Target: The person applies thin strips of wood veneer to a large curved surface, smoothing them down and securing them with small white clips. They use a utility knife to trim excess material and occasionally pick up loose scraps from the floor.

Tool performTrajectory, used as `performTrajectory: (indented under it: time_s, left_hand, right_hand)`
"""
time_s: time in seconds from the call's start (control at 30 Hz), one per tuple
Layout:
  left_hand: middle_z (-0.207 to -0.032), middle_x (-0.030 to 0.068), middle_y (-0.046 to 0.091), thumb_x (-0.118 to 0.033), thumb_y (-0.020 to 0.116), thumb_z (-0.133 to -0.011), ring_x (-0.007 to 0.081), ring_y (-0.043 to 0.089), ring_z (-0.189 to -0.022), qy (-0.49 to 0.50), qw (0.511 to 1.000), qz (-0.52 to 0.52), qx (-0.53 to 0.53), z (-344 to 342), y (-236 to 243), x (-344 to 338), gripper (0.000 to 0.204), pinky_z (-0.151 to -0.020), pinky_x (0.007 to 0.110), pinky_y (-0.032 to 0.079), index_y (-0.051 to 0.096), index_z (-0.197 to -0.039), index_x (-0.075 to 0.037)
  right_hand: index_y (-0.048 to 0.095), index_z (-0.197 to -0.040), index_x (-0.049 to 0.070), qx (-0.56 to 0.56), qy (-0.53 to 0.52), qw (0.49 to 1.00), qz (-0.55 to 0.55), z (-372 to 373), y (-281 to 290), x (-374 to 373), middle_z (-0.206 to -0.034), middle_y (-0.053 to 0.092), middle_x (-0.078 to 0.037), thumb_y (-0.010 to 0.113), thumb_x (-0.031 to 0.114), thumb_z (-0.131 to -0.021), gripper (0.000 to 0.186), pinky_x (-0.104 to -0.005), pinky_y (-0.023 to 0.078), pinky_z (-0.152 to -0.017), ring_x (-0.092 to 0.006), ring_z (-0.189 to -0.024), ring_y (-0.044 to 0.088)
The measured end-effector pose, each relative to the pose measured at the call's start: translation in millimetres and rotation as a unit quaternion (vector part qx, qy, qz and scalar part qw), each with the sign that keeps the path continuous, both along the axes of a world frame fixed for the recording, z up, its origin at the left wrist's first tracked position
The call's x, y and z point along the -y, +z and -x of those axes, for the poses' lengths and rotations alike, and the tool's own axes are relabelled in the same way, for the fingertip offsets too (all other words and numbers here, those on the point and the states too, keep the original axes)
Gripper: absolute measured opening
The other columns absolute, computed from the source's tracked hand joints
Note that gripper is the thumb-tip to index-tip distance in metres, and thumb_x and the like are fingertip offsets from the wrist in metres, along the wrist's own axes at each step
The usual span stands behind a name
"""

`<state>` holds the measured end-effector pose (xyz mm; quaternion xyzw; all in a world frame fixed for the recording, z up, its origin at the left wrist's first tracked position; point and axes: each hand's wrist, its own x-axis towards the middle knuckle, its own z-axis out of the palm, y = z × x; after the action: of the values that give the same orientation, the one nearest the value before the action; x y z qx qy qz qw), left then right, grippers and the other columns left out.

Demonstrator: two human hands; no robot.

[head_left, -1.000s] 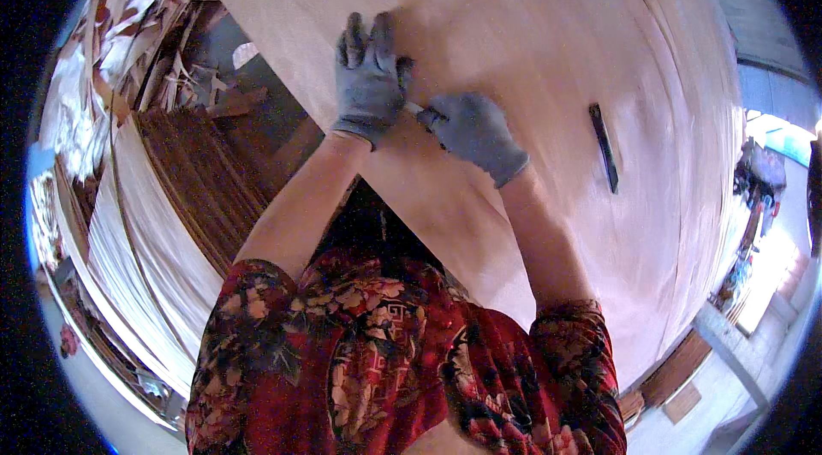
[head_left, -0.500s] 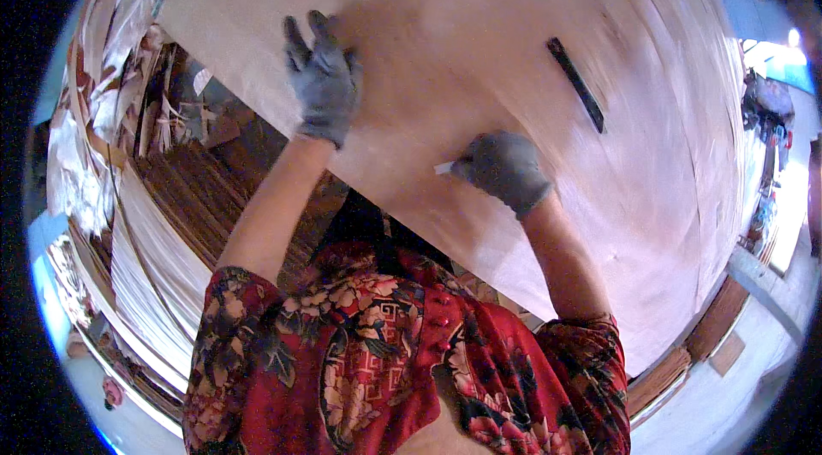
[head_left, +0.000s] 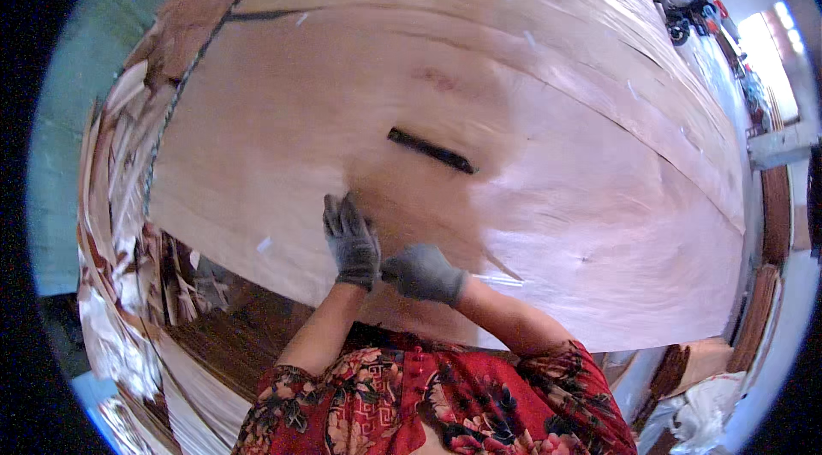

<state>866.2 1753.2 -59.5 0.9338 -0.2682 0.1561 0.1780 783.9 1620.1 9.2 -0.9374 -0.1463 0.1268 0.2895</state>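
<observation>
Gloved left hand point(head_left: 349, 241) laid open on veneer sheet point(head_left: 479, 113), frame centre, right hand point(head_left: 421, 273) closed beside it, contents unseen, dark slot point(head_left: 431, 151) located above.

A large sheet of pale wood veneer point(head_left: 548, 138) fills the view, with a dark narrow bar point(head_left: 431, 150) lying on it. Near its close edge the grey-gloved left hand point(head_left: 349, 241) lies flat, fingers spread, just beside the gloved right hand point(head_left: 423, 273), which is curled closed. Loose veneer scraps point(head_left: 128, 284) pile up at the left.

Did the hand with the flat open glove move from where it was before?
Yes. The left hand slid down the veneer sheet toward the near edge and now sits right beside the right hand.
</observation>
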Motion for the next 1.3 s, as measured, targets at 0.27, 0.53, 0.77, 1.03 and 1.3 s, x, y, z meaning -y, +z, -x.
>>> performTrajectory:
  time_s: [0.27, 0.53, 0.77, 1.03, 1.3]
  left_hand:
    - [-0.134, 0.0284, 0.032, -0.020, 0.055, -0.081, 0.0469, 0.024, -0.128, -0.016, 0.997, 0.060, -0.035, -7, 12, -13, 0.066, -0.101, 0.054, 0.023, 0.026, -0.133, 0.007]
    - [-0.140, 0.0269, 0.024, -0.026, 0.062, -0.079, 0.0452, 0.021, -0.130, -0.214, 0.973, 0.084, 0.025, -192, 63, 147, 0.075, -0.104, 0.051, 0.021, 0.024, -0.139, -0.001]
    - [-0.136, 0.0145, 0.039, -0.033, 0.051, -0.083, 0.0324, 0.033, -0.127, -0.249, 0.968, -0.021, 0.025, -249, 5, 240, 0.054, -0.106, 0.047, 0.023, 0.043, -0.130, -0.008]
    - [-0.127, 0.0126, 0.050, -0.028, 0.050, -0.084, 0.0320, 0.039, -0.123, -0.254, 0.967, 0.025, 0.007, -256, 6, 236, 0.041, -0.105, 0.048, 0.024, 0.055, -0.119, -0.007]
    - [-0.128, 0.0101, 0.049, -0.024, 0.052, -0.083, 0.0377, 0.036, -0.123, -0.283, 0.956, 0.075, 0.024, -251, 5, 252, 0.042, -0.104, 0.050, 0.023, 0.052, -0.124, -0.014]
  right_hand:
    - [0.052, -0.123, 0.004, 0.083, -0.557, 0.765, -0.312, 85, 67, 206, -0.064, 0.052, 0.003, 0.051, 0.023, -0.088, 0.040, -0.0208, 0.039, -0.048, -0.0054, -0.054, 0.045]
    - [0.059, -0.093, 0.002, 0.067, -0.598, 0.730, -0.325, 79, 83, 254, -0.075, 0.063, -0.007, 0.055, 0.019, -0.090, 0.017, -0.0232, 0.045, -0.048, -0.0112, -0.059, 0.059]
    - [0.060, -0.087, 0.000, -0.022, -0.516, 0.749, -0.416, -104, 19, 237, -0.066, 0.060, -0.007, 0.049, 0.022, -0.093, 0.026, -0.0232, 0.043, -0.047, -0.0114, -0.053, 0.055]
    - [0.061, -0.068, 0.000, -0.088, -0.522, 0.784, -0.325, -241, -11, 243, -0.052, 0.055, -0.007, 0.055, 0.036, -0.089, 0.041, -0.0282, 0.042, -0.042, -0.0140, -0.043, 0.052]
    - [0.067, -0.075, 0.008, -0.021, -0.224, 0.951, 0.212, -267, -41, 276, -0.076, 0.064, -0.020, 0.053, 0.037, -0.080, 0.033, -0.0431, 0.050, -0.062, -0.0338, -0.067, 0.063]
